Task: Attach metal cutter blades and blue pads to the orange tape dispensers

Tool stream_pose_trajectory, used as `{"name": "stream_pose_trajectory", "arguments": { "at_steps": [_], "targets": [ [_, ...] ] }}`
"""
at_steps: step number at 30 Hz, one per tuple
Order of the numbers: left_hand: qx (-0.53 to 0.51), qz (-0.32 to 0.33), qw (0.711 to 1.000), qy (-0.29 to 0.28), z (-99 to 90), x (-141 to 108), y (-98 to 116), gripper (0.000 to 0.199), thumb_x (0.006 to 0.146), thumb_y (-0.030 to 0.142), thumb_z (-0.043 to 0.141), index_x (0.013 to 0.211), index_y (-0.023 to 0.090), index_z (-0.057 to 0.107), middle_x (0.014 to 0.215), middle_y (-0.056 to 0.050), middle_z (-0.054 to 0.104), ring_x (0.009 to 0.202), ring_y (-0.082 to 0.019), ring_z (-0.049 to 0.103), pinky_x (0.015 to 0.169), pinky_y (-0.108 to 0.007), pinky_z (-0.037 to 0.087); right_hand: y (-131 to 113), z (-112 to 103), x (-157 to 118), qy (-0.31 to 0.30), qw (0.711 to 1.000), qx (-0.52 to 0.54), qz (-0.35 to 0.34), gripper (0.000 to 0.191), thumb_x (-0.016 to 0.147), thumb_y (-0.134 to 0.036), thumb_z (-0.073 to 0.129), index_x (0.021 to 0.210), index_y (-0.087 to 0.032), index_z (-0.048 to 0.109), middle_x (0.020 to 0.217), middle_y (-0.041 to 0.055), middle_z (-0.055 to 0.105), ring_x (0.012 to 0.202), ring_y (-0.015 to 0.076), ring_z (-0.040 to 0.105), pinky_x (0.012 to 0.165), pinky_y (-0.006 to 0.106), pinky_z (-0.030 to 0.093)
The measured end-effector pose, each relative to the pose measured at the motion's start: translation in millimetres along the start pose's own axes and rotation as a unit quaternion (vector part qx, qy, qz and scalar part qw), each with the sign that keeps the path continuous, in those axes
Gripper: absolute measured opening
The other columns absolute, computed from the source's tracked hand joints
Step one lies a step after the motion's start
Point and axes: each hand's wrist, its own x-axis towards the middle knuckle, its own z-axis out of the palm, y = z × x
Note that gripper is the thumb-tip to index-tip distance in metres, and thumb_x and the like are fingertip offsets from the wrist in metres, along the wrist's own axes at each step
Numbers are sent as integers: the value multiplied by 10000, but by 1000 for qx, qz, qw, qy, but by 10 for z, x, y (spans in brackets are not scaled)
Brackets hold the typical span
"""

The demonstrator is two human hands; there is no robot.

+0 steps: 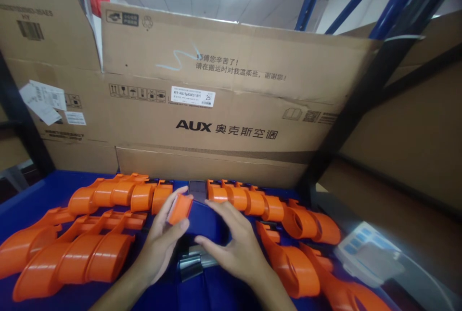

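Pinching toothed orange plastic piece in left hand | gripping rounded dark-blue plastic body in right hand | apparently opposed for steady support from both sides

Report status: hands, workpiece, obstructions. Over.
Left hand gripping orange toothed piece. Right hand around dark blue piece, grip unclear. Shiny object below, orange parts both sides; no evident blockage.

The left hand, right hand and slim forearms are all bare.
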Motion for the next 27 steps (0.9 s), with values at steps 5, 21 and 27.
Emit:
{"name": "stream_pose_trajectory", "arguments": {
  "at_steps": [5, 21, 27],
  "targets": [
    [90, 61, 993, 49, 29, 26, 3, 409, 783, 250, 835, 1152, 279, 661, 1237, -41, 715, 1257, -270, 601, 1086, -359, 417, 49, 41, -35, 10, 993, -86, -82, 595, 847, -403, 786, 1391, -266, 588, 1139, 118, 691, 1033, 303, 648, 940, 488, 541],
    [182, 130, 973, 53, -142, 109, -103, 369, 808, 277, 808, 1121, 271, 614, 1179, -25, 719, 1191, -240, 645, 1051, -342, 451, 90, 81, -49, 33, 985, -98, -141, 667, 838, -353, 808, 1443, -259, 545, 1140, 122, 687, 1012, 303, 643, 893, 506, 544],
    [155, 113, 977, -91, -146, 28, -141, 707, 882, 356, 727, 1506, 291, 401, 1521, -117, 536, 1379, -318, 517, 1143, -448, 419, 67, 118, -51, 105, 988, 110, 3, 608, 832, -377, 803, 1394, -269, 600, 1249, 121, 694, 1129, 317, 664, 990, 484, 539]
  ]
}}
